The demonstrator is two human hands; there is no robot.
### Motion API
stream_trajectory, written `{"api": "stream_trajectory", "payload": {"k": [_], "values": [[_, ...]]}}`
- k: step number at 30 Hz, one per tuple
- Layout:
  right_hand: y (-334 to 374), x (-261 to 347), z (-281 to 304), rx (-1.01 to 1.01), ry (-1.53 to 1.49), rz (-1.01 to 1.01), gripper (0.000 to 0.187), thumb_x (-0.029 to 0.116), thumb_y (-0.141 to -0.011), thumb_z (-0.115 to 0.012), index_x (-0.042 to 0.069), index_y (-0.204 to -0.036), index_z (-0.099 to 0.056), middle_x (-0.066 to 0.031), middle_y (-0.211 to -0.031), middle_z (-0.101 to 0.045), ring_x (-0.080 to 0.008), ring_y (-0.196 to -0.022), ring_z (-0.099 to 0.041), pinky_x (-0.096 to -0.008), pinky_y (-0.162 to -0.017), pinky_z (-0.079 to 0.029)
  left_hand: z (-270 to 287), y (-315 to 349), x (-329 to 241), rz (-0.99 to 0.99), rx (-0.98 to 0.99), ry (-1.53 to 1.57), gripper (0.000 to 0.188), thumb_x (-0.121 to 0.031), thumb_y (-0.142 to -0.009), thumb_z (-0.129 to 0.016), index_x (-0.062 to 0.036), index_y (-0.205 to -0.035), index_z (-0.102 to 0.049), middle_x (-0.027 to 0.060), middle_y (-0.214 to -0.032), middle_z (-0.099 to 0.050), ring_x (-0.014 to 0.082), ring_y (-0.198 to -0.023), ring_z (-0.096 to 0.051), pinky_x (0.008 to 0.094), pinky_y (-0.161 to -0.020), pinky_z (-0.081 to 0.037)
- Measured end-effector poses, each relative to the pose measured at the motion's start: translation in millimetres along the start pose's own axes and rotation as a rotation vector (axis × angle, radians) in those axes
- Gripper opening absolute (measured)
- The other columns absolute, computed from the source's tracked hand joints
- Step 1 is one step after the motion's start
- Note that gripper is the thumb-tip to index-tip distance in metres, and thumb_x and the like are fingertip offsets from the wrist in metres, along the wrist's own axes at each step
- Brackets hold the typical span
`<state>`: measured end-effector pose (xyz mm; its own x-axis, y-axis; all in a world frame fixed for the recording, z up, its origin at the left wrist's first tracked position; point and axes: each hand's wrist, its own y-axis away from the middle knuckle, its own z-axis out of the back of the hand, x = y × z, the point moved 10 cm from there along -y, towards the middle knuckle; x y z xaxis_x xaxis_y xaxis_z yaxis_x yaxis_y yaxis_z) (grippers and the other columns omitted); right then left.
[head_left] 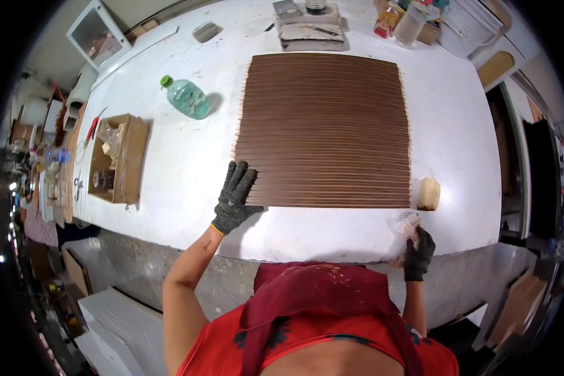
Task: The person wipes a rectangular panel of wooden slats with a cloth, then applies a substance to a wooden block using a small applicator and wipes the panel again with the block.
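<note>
The left hand [235,194], in a dark grey knit glove with a yellow cuff edge, has its grip spread, holding nothing, its fingers against the lower left corner of a square of dark brown, narrow wood-like strips [326,131]. The right hand [420,254], gloved alike, has its grip closed around a crumpled whitish rag [408,224], near the square's lower right corner. The square lies in front of the person on the white-topped bench [175,169].

As far as can be judged, the strips are all laid side by side and their faces browned throughout; their ragged ends stay pale, and whether any surface is unfinished cannot be told. Just beyond the right edge stands a cream block with a brown-stained end [428,194].

Left of the square is a clear green plastic bottle with a bright green cap [188,100], its fill unclear. Further left, an open tan box [136,163] holds crumpled clear plastic [109,135] and a dark jar [104,179]. At the far right corner are a bottle with reddish-orange contents [387,20], a cloudy clear bottle [412,26] and a white bucket [470,28], its inside unreadable.
</note>
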<state>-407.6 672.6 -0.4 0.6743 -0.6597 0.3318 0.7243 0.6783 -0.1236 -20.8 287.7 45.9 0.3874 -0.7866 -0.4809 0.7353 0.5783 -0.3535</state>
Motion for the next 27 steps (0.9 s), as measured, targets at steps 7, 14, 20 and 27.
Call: {"api": "stream_trajectory", "payload": {"k": [7,14,20,27], "values": [[3,-26,-21,0.158,-0.872,-0.37,0.046,0.008,-0.082,-0.07,0.001,-0.125,-0.055,-0.0095,-0.115,-0.061,-0.0206,-0.106,-0.057,-0.033,-0.091,-0.046,-22,45,63,0.449,-0.088,0.618,0.131,-0.033,-0.051,-0.094,0.0002,-0.148,-0.012,0.0181,-0.141,-0.041,0.0282,-0.124,-0.048,0.0371,-0.101,-0.044],[-26,47,-35,0.164,-0.643,-0.153,0.045,0.012,-0.076,-0.071,0.002,-0.119,-0.059,-0.0126,-0.108,-0.061,-0.0271,-0.105,-0.058,-0.036,-0.093,-0.045,-12,22,43,0.202,-0.056,0.283,0.137,-0.035,-0.047,-0.094,0.0002,-0.149,-0.009,0.0248,-0.149,-0.026,0.0329,-0.13,-0.042,0.0413,-0.105,-0.042],[-57,42,-43,0.148,-0.462,-0.11,0.037,0.018,-0.072,-0.07,0.005,-0.106,-0.062,-0.0153,-0.102,-0.061,-0.0328,-0.096,-0.059,-0.0409,-0.085,-0.047,-17,6,31,0.118,0.001,0.161,0.132,-0.036,-0.048,-0.093,-0.0022,-0.149,-0.015,0.0211,-0.152,-0.022,0.0336,-0.137,-0.032,0.0406,-0.111,-0.032],[-58,47,-50,0.114,-0.504,-0.056,0.032,0.012,-0.074,-0.073,0.004,-0.102,-0.062,-0.0123,-0.099,-0.063,-0.0276,-0.096,-0.06,-0.0364,-0.086,-0.047,-15,19,44,0.197,0.089,0.316,0.136,-0.039,-0.048,-0.093,-0.0029,-0.15,-0.01,0.0192,-0.153,-0.021,0.0314,-0.138,-0.03,0.0399,-0.112,-0.031]]}}
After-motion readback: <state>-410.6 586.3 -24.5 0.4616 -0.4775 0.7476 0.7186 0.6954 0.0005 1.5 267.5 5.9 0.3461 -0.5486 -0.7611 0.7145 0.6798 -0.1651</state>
